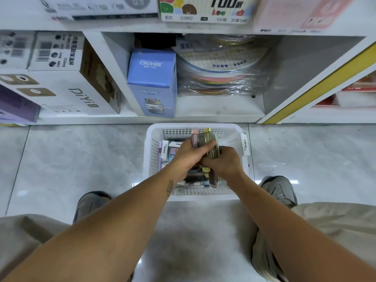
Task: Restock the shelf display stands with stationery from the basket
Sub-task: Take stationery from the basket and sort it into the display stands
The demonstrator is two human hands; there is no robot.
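Both forearms reach down; our left hand (188,153) and right hand (222,162) clutch upright packs (205,139) over the basket (154,139), shelf straight ahead.

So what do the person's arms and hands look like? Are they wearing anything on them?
Both arms are bare: no sleeves show, and there are no gloves, watch or rings to be seen. The left hand and right hand are bare too. The left forearm has a small dark tattoo of thin lines that meet in a point, near the wrist.
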